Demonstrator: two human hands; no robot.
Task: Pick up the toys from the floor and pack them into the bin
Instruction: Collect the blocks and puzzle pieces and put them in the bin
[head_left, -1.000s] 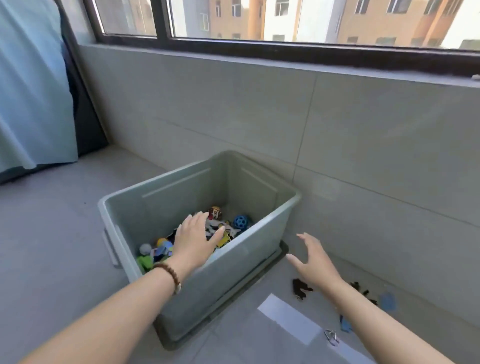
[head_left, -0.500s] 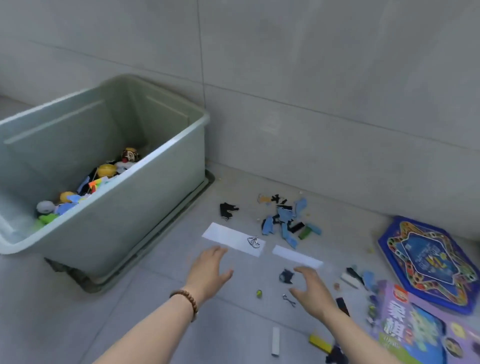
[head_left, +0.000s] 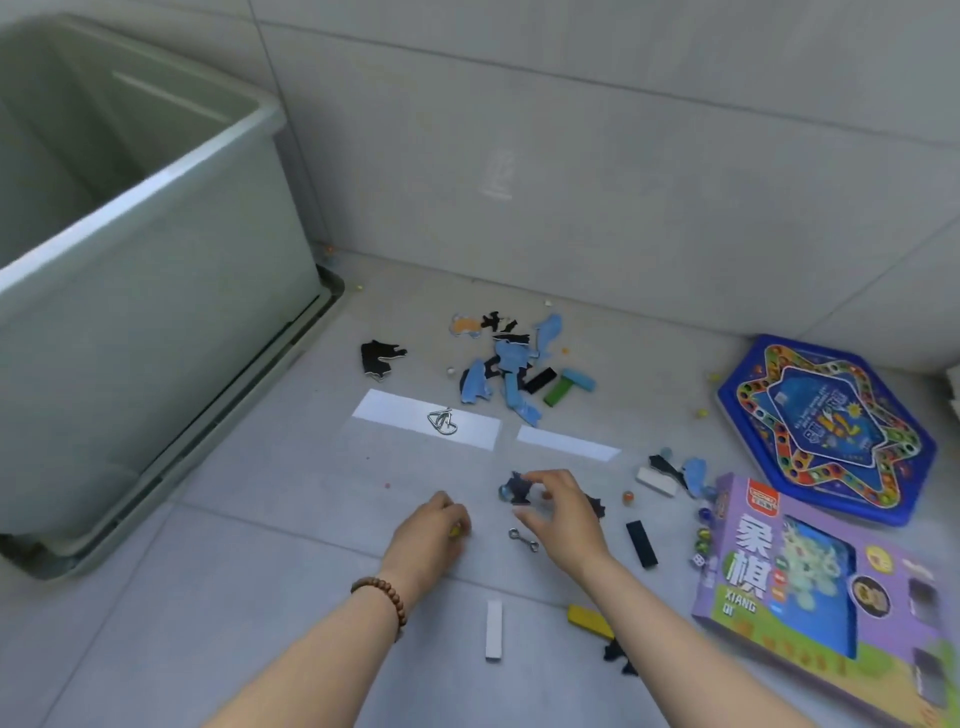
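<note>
While left fingers clench a half-hidden bead — right fingers pinch a dark piece.

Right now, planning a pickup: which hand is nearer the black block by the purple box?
Right. The right hand is just left of the black block; the left hand lies farther left.
</note>
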